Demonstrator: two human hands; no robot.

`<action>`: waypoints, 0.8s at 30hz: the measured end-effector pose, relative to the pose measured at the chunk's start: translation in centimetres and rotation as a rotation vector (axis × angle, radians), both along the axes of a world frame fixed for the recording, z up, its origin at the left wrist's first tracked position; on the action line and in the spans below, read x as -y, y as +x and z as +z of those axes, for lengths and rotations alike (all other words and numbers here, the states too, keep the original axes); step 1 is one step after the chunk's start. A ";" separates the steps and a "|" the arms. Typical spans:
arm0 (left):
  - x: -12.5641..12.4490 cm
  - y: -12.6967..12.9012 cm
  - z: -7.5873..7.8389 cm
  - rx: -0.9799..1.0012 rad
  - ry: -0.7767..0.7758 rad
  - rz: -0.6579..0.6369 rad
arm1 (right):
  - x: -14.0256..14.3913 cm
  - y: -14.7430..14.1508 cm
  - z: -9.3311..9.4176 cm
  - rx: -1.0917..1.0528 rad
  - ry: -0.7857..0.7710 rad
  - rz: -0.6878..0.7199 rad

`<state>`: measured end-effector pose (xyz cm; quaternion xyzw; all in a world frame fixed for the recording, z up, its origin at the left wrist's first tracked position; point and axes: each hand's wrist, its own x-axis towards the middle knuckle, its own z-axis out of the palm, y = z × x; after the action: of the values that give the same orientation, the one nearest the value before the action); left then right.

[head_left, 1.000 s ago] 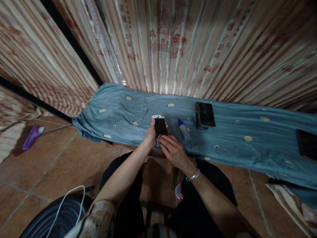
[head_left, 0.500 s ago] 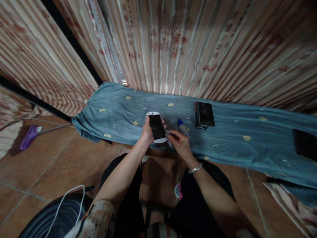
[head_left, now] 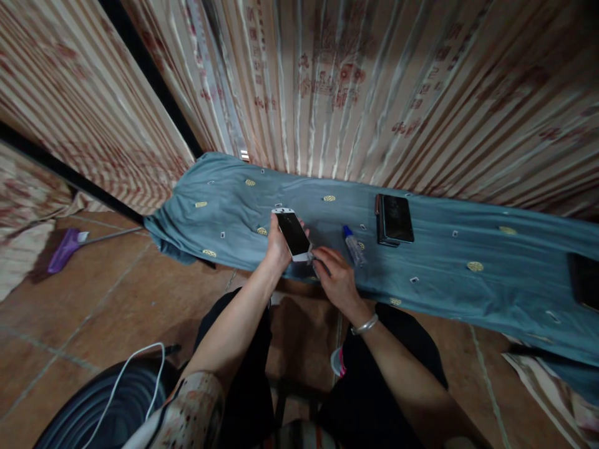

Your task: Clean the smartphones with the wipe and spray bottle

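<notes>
A white-framed smartphone (head_left: 292, 234) with a dark screen lies tilted in my left hand (head_left: 277, 246), fingers wrapped round its sides. At the phone's lower right corner, my right hand (head_left: 337, 279) pinches a small crumpled pale piece (head_left: 311, 255). Whether that piece is cloth, paper or film I cannot tell; the fingers partly cover it. Just right of my right hand, a small clear bottle with a blue cap (head_left: 354, 246) lies on the teal patterned cloth (head_left: 243, 218).
Two stacked dark devices (head_left: 397, 218) lie on the cloth right of the bottle. Another dark device (head_left: 584, 280) is at the right edge. A striped curtain (head_left: 327, 125) hangs behind. On the floor are a purple broom (head_left: 66, 249) and a black ribbed round object (head_left: 107, 405) with a white cable (head_left: 112, 386).
My right hand has moved slightly left and down, with the pale piece now at the phone's lower corner and less visible. The phone has tilted a little. The view has shifted slightly.
</notes>
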<state>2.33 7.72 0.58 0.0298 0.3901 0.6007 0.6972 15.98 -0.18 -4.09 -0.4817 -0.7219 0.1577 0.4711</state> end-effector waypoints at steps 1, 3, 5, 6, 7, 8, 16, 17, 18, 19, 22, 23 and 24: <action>-0.1 0.0 0.0 -0.004 -0.014 0.003 | 0.1 -0.2 0.1 0.049 0.036 0.004; -0.1 0.1 0.0 -0.017 -0.036 0.011 | 0.2 -0.5 0.2 0.114 0.098 0.011; -0.2 0.1 0.0 -0.033 -0.046 0.019 | 0.3 -0.8 0.5 0.147 0.152 0.020; -0.1 0.2 0.0 -0.039 -0.047 0.021 | 0.4 -0.9 0.6 0.158 0.173 0.026; -0.1 0.2 0.0 -0.043 -0.048 0.022 | 0.5 -1.1 0.8 0.169 0.187 0.034; -0.1 0.3 0.0 -0.046 -0.048 0.021 | 0.6 -1.2 1.0 0.180 0.194 0.047; 0.2 0.9 -0.1 -0.052 -0.067 -0.006 | 0.9 -1.9 1.8 0.231 0.251 0.158; 0.2 0.8 -0.1 -0.034 -0.060 -0.011 | 0.8 -1.8 1.7 0.226 0.251 0.160; 0.1 0.6 0.0 -0.009 -0.047 -0.018 | 0.7 -1.6 1.7 0.213 0.247 0.156; 0.1 0.4 0.1 0.018 -0.032 -0.028 | 0.6 -1.4 1.6 0.191 0.237 0.144; -0.1 -0.4 0.4 0.082 0.003 -0.050 | 0.3 -0.8 1.3 0.063 0.168 0.074; -0.1 -0.6 0.6 0.090 0.014 -0.054 | 0.1 -0.6 1.1 0.007 0.126 0.056; -0.1 -0.7 0.7 0.094 0.021 -0.066 | 0.0 -0.4 0.9 -0.053 0.077 0.043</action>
<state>1.61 7.80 1.25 0.0216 0.3496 0.5821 0.7338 15.54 -0.19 -3.15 -0.4431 -0.7249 0.1529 0.5048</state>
